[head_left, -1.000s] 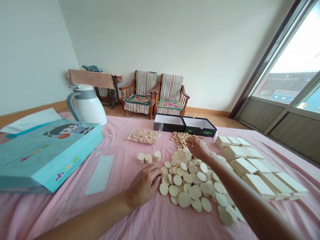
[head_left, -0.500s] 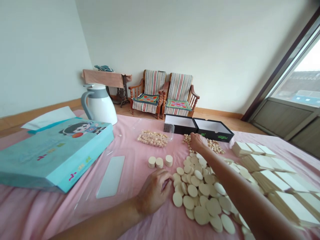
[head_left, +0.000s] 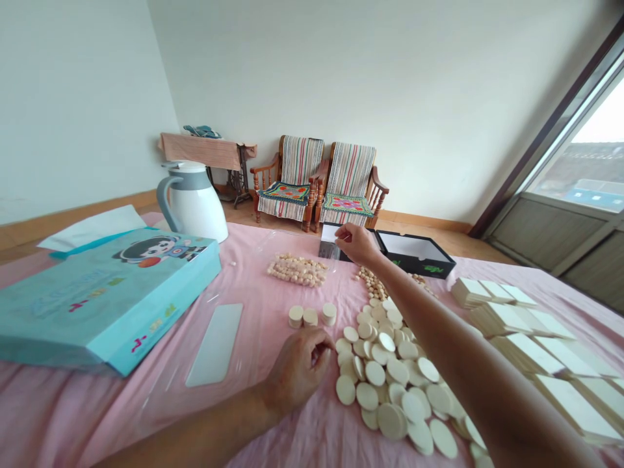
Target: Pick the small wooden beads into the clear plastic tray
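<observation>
Beside the left hand (head_left: 303,365), disc heap (head_left: 390,370); behind the right hand (head_left: 359,242), black boxes (head_left: 413,263); just left of that hand and nearer it, clear tray (head_left: 292,238) of beads (head_left: 298,270), long axis crosswise; short of it, loose beads (head_left: 371,283). Curled grip, both sides; cannot tell whether closed on anything.

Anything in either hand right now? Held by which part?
Cannot be told for the right hand: it is pinched, and anything small would be hidden. The left hand is loosely curled; nothing shows in it.
</observation>
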`<state>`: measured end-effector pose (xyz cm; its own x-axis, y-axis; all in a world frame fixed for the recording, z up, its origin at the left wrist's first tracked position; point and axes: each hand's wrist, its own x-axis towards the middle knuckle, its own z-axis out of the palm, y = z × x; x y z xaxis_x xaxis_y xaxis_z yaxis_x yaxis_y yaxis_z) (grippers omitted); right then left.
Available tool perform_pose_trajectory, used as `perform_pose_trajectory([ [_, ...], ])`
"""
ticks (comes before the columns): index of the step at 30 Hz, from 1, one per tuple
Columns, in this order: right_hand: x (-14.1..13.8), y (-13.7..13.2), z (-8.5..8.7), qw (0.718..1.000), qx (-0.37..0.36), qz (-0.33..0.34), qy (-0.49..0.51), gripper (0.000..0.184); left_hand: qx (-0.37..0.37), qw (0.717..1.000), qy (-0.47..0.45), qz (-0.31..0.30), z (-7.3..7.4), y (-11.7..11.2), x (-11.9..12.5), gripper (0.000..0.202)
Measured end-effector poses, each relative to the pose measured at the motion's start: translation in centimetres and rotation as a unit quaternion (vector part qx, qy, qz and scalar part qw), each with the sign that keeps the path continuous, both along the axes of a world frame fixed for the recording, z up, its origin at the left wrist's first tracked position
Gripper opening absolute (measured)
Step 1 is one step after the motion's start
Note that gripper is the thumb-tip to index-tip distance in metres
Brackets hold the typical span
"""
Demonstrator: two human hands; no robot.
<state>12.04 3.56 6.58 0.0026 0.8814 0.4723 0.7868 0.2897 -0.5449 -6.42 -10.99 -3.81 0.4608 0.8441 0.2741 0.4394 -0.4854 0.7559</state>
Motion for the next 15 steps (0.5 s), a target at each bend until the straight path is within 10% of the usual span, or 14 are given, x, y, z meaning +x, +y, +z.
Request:
perform_pose_trajectory([
  [6, 1.2, 0.4, -0.6, 0.997, 0.014, -0.064, -0.031, 0.018, 0.006, 1.0, 0.009, -0.011, 0.3, -0.1, 0.1, 0.021],
  [15, 4.6, -0.8, -7.2, 0.955, -0.151, -0.054, -0.248, 0.02, 0.014, 1.0, 0.0, -0.02, 0.2, -0.1, 0.3, 0.02],
])
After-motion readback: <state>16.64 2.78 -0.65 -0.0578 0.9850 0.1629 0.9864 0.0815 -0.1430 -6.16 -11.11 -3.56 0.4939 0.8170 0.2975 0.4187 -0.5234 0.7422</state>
